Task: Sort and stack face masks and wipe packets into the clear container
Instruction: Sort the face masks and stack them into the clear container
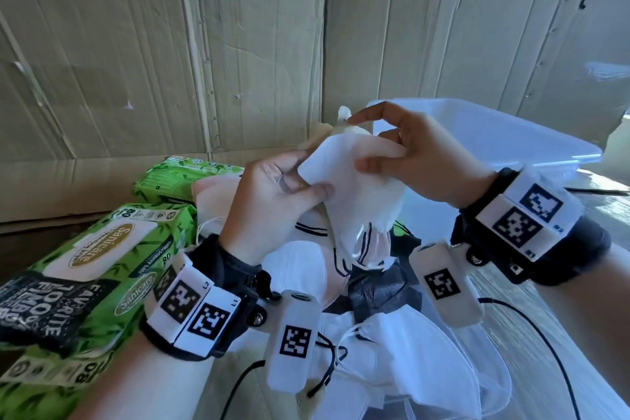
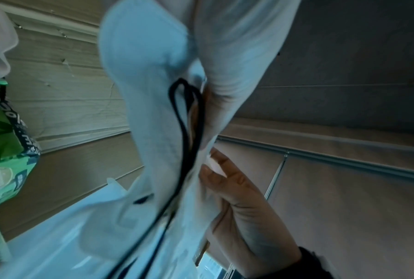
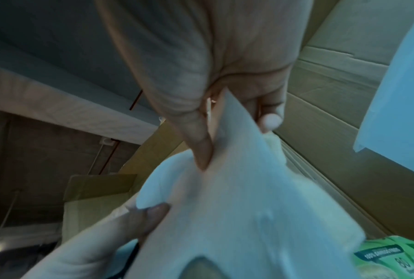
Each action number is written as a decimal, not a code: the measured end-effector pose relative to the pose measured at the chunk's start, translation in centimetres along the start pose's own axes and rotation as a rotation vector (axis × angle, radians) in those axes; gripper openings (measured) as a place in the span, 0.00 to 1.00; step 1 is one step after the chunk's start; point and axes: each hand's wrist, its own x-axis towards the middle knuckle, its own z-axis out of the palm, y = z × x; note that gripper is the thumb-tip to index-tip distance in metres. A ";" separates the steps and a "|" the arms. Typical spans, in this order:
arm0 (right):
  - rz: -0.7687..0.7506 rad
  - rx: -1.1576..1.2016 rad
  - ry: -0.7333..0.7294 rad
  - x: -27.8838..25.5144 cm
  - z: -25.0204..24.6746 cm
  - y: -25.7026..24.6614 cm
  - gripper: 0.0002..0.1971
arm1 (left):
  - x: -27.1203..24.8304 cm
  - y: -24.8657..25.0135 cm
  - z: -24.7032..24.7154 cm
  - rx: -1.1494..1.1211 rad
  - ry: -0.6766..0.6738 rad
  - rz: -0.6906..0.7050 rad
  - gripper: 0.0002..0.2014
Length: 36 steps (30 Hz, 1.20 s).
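Pinching a white face mask between thumb and fingers, the left hand and right hand hold it raised above a loose pile of masks. Green wipe packets lie stacked at the left, and the clear container stands behind the right hand.

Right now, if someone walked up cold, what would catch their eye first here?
Probably the white face mask held up mid-scene, pinched between the left hand and the right hand. Next, the bright green wipe packets stacked at the left. Then the clear container behind the right hand, against the cardboard wall.
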 end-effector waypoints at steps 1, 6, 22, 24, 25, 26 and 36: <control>-0.033 -0.076 0.006 -0.1 0.1 -0.1 0.21 | 0.0 0.0 0.0 -0.019 -0.012 -0.008 0.20; -0.175 -0.253 0.166 -0.3 0.3 -0.1 0.20 | 0.0 -0.1 0.1 -0.002 -0.041 0.057 0.31; -0.299 -0.179 0.015 -0.6 0.9 1.1 0.05 | 0.2 -0.5 -0.2 0.030 -0.032 0.000 0.16; -0.288 -0.133 0.003 -0.7 1.1 1.0 0.05 | 0.2 -0.6 -0.3 0.034 -0.022 -0.022 0.17; -0.279 -0.107 0.012 -0.8 1.1 1.0 0.06 | 0.2 -0.7 -0.3 0.037 -0.022 -0.033 0.18; -0.269 -0.080 0.019 -0.8 1.1 1.0 0.08 | 0.3 -0.8 -0.3 0.042 -0.018 -0.042 0.18; -0.153 -0.098 0.070 -1.1 -0.4 1.3 0.04 | 0.5 -0.3 -0.7 0.114 0.089 -0.105 0.16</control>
